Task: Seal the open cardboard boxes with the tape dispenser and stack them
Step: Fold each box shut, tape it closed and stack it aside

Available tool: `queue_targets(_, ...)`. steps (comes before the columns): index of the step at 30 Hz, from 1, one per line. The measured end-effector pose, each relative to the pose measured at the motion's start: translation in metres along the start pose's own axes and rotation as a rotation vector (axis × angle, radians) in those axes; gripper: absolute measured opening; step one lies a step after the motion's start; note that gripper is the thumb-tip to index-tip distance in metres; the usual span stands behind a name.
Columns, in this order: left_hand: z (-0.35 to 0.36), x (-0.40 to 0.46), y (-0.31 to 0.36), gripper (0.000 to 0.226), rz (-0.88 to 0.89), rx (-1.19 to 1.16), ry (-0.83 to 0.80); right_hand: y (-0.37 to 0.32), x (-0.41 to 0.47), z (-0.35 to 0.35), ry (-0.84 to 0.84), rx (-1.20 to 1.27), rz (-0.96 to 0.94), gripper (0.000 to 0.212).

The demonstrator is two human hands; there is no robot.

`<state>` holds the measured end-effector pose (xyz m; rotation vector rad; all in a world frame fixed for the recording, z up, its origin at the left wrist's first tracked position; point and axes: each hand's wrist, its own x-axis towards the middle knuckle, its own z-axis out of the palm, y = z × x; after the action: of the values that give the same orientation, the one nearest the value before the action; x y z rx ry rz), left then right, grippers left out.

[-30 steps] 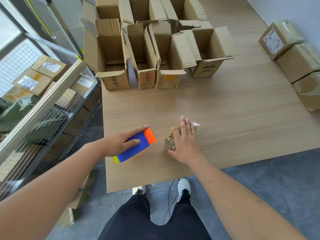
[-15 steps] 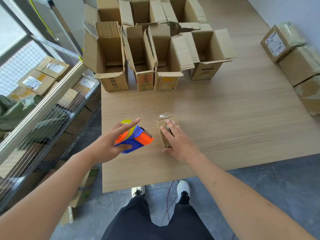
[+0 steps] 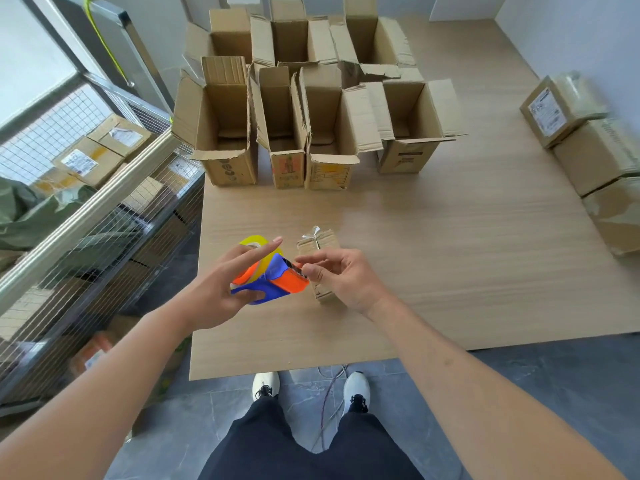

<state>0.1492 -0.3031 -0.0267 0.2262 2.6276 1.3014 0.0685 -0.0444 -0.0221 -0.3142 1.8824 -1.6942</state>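
A: Over the near edge of the bench [image 3: 450, 258], what do the hands have?

B: The left hand [image 3: 221, 289] holds the dispenser [image 3: 273, 282] above the wood, thumb curled under its blue body, forefinger stretched straight over the yellow tape roll. The right hand [image 3: 346, 275] has its thumb and forefinger at the toothed orange end; whether they pinch tape there I cannot tell. The other fingers are loosely curled.

A: And the boxes?

B: A small box [image 3: 320, 242] lies on the bench just behind the right hand, crumpled clear tape at its far end. The open boxes [image 3: 287, 133] stand in two rows at the far left of the bench, flaps up. The sealed boxes [image 3: 588, 147] sit in a line along the right edge.

A: Left of the bench?

B: A wire cage [image 3: 86, 202] with more parcels.
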Motion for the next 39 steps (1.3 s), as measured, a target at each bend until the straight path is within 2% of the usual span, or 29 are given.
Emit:
queue_targets(6,-0.002,-0.003,0.026,0.097,0.084,0.038,-0.001,-0.014,-0.003,-0.011,-0.129,0.068,0.068,0.012)
queue_targets(11,-0.006,-0.006,0.050,0.097,0.103,0.034,0.011,-0.029,-0.009,-0.016,-0.111,0.058,0.046,0.003)
queue_targets(14,-0.007,-0.008,0.059,0.097,0.081,0.048,0.007,-0.038,-0.013,-0.016,-0.128,0.046,0.053,0.014)
queue_targets(18,-0.009,-0.012,0.068,0.096,0.047,0.070,-0.021,-0.050,-0.020,-0.021,-0.169,0.106,0.148,0.043)
queue_targets(20,-0.008,-0.014,0.072,0.093,0.033,0.094,-0.026,-0.050,-0.022,-0.024,-0.175,0.085,0.129,0.040)
queue_targets(23,-0.006,-0.016,0.076,0.087,0.018,0.111,-0.053,-0.042,-0.023,-0.023,-0.110,-0.047,0.032,0.021)
queue_targets(26,-0.001,-0.019,0.081,0.078,0.029,0.103,-0.078,-0.037,-0.022,-0.022,-0.010,-0.043,0.006,0.012)
queue_targets(31,0.006,-0.021,0.084,0.069,0.008,0.135,-0.092,-0.030,-0.024,-0.023,0.065,-0.026,0.019,0.005)
queue_targets(37,0.016,-0.019,0.084,0.064,-0.068,0.189,-0.151,-0.012,-0.027,-0.022,0.173,-0.051,0.113,0.008)
queue_targets(39,0.014,-0.023,0.077,0.063,-0.107,0.193,-0.171,-0.004,-0.027,-0.033,0.267,-0.035,0.164,0.012)
